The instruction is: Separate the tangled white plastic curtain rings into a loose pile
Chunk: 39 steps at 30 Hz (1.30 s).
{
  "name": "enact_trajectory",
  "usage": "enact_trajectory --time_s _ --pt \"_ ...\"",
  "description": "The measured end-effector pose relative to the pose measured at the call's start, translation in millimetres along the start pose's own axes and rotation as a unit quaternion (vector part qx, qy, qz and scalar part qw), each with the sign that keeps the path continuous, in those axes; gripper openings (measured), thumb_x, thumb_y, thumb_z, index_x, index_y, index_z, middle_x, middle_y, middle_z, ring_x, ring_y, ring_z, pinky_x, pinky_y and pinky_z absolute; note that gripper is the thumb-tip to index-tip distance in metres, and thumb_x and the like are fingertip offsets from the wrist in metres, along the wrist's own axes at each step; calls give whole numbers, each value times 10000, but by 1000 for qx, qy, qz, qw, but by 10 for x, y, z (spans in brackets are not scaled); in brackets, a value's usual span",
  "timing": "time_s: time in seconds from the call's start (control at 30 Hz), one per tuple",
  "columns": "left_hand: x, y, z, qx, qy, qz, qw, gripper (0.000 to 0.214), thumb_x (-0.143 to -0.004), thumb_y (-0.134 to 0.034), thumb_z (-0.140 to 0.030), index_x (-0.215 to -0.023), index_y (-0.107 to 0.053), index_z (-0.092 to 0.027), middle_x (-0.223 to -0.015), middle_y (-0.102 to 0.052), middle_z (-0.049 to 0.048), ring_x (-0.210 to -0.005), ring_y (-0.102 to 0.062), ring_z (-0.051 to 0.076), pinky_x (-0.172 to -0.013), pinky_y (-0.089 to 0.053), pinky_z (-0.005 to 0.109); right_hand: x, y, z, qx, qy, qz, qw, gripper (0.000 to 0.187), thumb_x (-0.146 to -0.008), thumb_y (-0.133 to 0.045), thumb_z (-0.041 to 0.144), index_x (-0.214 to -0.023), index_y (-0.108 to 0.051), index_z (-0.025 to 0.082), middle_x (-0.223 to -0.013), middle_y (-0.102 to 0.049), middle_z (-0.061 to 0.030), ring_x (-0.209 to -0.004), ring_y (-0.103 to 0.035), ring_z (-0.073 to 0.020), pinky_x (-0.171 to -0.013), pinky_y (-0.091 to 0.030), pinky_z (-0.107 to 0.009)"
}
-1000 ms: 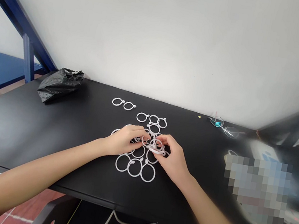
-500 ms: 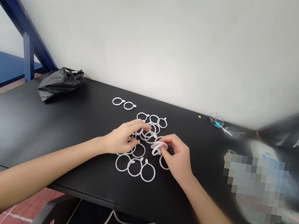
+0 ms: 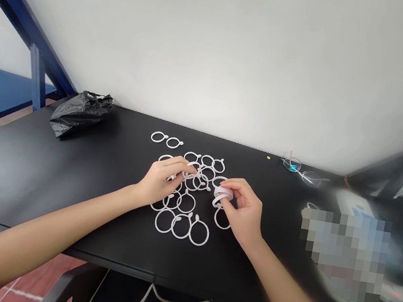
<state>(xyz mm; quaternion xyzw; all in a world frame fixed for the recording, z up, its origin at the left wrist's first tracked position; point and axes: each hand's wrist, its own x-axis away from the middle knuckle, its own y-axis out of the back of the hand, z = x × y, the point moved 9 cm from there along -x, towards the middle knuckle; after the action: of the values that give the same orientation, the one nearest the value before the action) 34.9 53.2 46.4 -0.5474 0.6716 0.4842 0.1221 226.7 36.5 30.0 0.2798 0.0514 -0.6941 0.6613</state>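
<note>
Several white plastic rings (image 3: pixel 181 225) lie scattered in the middle of a black table (image 3: pixel 63 190). My right hand (image 3: pixel 243 212) is closed on a small stack of white rings (image 3: pixel 223 194), held just above the table beside the pile. My left hand (image 3: pixel 159 182) rests on the left side of the pile, its fingertips pinching one ring (image 3: pixel 191 169) there. Two linked rings (image 3: pixel 166 140) lie apart, farther back.
A crumpled black plastic bag (image 3: pixel 78 112) sits at the back left of the table. Eyeglasses (image 3: pixel 301 170) lie at the back right near the white wall. A blurred patch covers things at the right. Blue metal framing stands at the left.
My right hand has lifted its stack of rings up and slightly right, away from the pile. My left hand has slid back over the pile and taken a ring in its fingertips.
</note>
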Motion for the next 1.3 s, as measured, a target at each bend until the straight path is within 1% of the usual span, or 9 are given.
enact_trajectory --time_s 0.2,0.33,0.43,0.5,0.63,0.77,0.9,1.1,1.3 --pt "-43 128 -29 21 8 -48 999 115 -932 -566 -155 -945 -676 -185 -855 -730 42 -764 -666 132 -619 -532 226 8 11 1 11 10 -4 1000 209 -796 -567 59 -865 -654 235 -914 -635 -41 -875 -642 -207 -781 -553 -373" --pt "-67 117 -39 14 34 -26 999 128 -917 -567 -194 -905 -694 -186 -954 -708 77 -871 -651 177 -702 -536 291 18 39 11 33 16 -20 999 192 -804 -570 74 -873 -651 233 -897 -634 -37 -854 -638 -204 -775 -553 -369" --pt "-82 95 -22 5 88 0 996 164 -847 -571 -188 -701 -645 -180 -1130 -637 109 -1064 -594 248 -777 -518 355 26 50 0 38 2 -25 999 172 -816 -586 98 -901 -651 232 -883 -652 -30 -836 -652 -198 -767 -554 -357" --pt "-80 49 22 36 139 29 989 169 -790 -588 -177 -626 -548 -179 -1049 -633 88 -996 -591 234 -773 -501 358 32 59 -5 38 -8 -27 999 174 -810 -601 104 -914 -654 233 -880 -671 -23 -827 -664 -194 -760 -552 -346" --pt "-33 -112 127 199 230 84 949 181 -755 -617 -152 -723 -443 -193 -742 -559 -18 -659 -507 113 -624 -452 270 31 89 15 41 -3 -40 998 182 -779 -635 110 -911 -671 231 -871 -690 -19 -822 -662 -194 -765 -543 -347" --pt "28 -237 185 340 287 89 891 213 -794 -673 -183 -870 -473 -183 -771 -551 -31 -640 -538 84 -556 -434 205 18 57 5 29 -5 -16 999 187 -762 -657 108 -899 -699 228 -842 -686 -16 -734 -627 -172 -692 -522 -328" --pt "101 -324 222 383 340 83 855 263 -851 -692 -287 -973 -483 -184 -771 -608 -18 -650 -635 118 -519 -477 199 35 -114 -33 -65 -33 81 994 224 -816 -639 121 -989 -719 237 -908 -706 -35 -815 -688 -194 -715 -545 -329" --pt "68 -314 121 390 310 58 865 220 -908 -644 -335 -1019 -548 -172 -946 -646 50 -973 -648 185 -683 -558 244 44 -224 -10 -127 -58 134 981 162 -862 -662 185 -987 -744 250 -896 -703 -35 -798 -674 -171 -717 -550 -310" --pt "75 -428 -87 421 272 129 856 204 -913 -646 -301 -1054 -575 -171 -1002 -606 51 -910 -620 158 -726 -511 264 25 -233 34 -131 -43 120 983 131 -848 -699 194 -960 -747 240 -885 -697 -41 -804 -663 -177 -730 -555 -323"
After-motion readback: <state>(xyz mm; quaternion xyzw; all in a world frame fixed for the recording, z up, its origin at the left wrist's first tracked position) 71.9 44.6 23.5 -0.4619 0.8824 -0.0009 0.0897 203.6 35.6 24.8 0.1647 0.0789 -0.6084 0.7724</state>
